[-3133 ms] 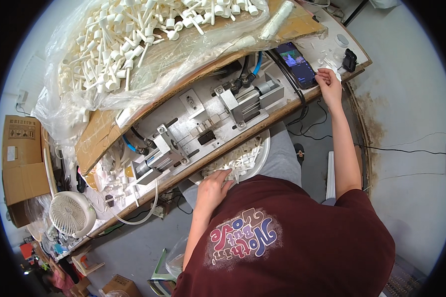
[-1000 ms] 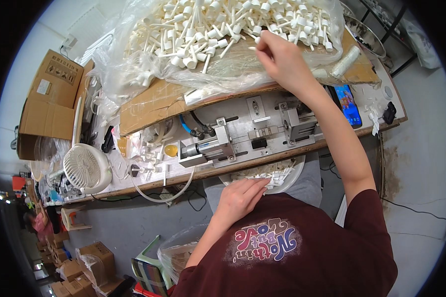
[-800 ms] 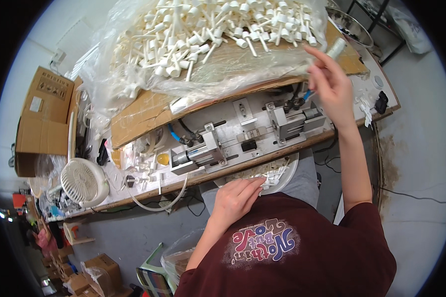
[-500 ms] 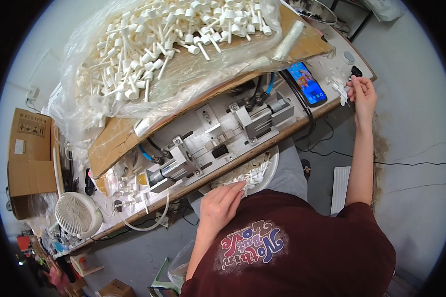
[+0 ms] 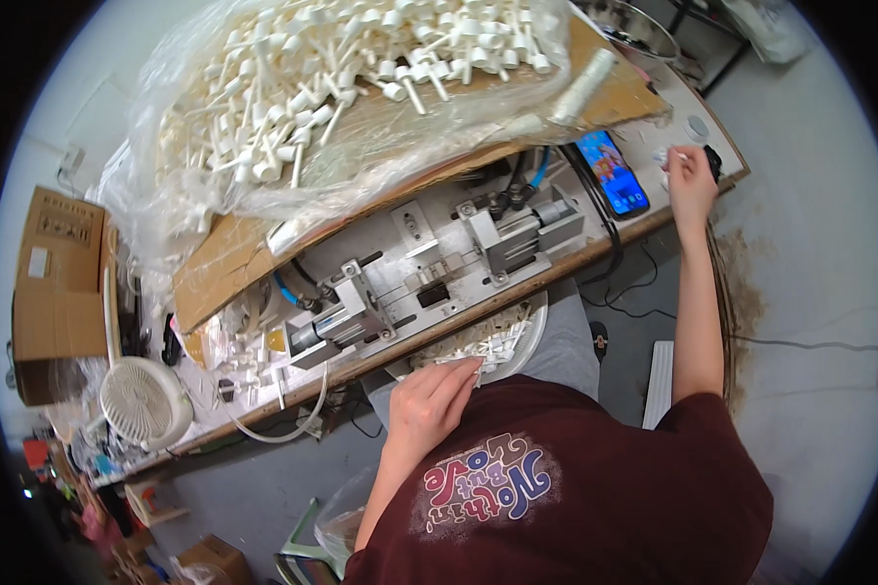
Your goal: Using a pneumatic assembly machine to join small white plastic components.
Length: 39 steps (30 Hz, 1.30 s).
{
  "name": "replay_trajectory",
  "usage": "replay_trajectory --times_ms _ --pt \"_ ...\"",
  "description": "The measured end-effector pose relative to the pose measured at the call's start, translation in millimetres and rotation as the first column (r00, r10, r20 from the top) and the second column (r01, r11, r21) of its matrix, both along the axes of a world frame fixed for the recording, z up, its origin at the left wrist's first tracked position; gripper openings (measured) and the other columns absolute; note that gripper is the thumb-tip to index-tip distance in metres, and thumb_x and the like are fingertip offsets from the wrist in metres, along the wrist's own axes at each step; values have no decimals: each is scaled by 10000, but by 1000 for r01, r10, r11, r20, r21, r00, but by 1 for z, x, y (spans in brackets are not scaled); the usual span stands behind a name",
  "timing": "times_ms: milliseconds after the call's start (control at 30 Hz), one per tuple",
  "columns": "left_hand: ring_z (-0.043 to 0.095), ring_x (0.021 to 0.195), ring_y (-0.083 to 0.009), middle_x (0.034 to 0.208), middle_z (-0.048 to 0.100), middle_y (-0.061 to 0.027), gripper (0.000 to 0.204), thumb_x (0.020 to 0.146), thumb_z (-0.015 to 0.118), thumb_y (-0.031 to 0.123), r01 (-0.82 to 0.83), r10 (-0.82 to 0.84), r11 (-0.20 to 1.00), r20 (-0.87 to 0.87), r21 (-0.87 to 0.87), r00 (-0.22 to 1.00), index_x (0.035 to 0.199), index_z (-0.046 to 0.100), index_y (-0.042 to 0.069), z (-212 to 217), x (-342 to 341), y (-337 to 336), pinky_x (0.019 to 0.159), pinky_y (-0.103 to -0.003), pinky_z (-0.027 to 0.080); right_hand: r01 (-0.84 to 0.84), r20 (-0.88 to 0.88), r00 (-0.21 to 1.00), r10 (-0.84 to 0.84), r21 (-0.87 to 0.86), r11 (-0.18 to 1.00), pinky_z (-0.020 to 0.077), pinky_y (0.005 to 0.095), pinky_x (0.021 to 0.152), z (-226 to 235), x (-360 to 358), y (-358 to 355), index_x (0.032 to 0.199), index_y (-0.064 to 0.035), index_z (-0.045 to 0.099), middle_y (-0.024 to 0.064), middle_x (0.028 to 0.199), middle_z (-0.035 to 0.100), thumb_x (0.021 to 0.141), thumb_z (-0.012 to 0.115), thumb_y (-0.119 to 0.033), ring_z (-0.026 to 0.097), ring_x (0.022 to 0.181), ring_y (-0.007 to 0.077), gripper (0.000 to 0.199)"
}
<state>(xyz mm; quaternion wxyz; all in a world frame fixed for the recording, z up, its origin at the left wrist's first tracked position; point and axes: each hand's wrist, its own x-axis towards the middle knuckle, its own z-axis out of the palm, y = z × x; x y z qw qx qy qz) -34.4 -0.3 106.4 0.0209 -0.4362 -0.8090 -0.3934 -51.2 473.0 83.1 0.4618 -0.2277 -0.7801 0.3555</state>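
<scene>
My left hand (image 5: pixel 427 402) is closed over the near side of a white bowl (image 5: pixel 534 341), its fingers pressed together. Small white plastic pieces (image 5: pixel 498 343) lie in the bowl, and a bit of white shows at the fingertips; whether they grip it is unclear. At the bench's right end my right hand (image 5: pixel 692 187) is closed in a pinch, close to small white pieces (image 5: pixel 662 156) partly hidden by the fingers. Just right of it is a black object (image 5: pixel 713 162). Between both hands stands a metal fixture (image 5: pixel 439 278) with two cylinder clamps facing each other.
A plastic-lined cardboard sheet (image 5: pixel 234 268) carries a heap of white capped stems (image 5: pixel 361 58) above the fixture. A lit phone (image 5: pixel 612 174) and black cables lie right of it. A white fan (image 5: pixel 146 402) and a carton (image 5: pixel 60 283) stand at left; hoses hang off the bench edge.
My right hand has moved left, away from the black object and onto the small white pieces, covering part of them. My left hand stays at the bowl. The view has shifted slightly.
</scene>
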Motion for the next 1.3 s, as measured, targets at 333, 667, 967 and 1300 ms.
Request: replay_trajectory --times_ms 333,667,967,1300 --pt "645 832 -310 1039 646 -177 197 894 643 44 -137 155 959 -55 249 986 1080 642 -21 48 -25 39 714 -381 512 -844 -111 322 940 -484 232 507 211 558 92 35 -250 984 25 633 77 851 682 901 630 70 649 673 80 95" --pt "439 441 -181 537 504 -124 320 961 630 112 -432 346 856 306 283 887 678 603 -36 64 -41 23 449 -338 330 -780 -367 356 859 -623 58 610 276 716 88 24 -273 1026 56 635 138 922 715 906 664 58 742 849 223 123" --pt "431 427 -184 519 497 -131 338 952 635 127 -441 368 871 306 217 878 656 608 -35 57 -40 18 451 -337 337 -746 -385 405 829 -663 57 617 276 747 72 24 -271 986 58 642 161 912 722 899 675 54 744 864 237 92" --pt "521 424 -286 527 533 -121 333 916 667 112 -424 422 882 54 204 905 607 583 23 54 -41 16 424 -387 377 -792 -223 387 894 -577 199 624 292 717 75 22 -280 902 61 645 157 897 710 869 671 108 746 830 243 63"
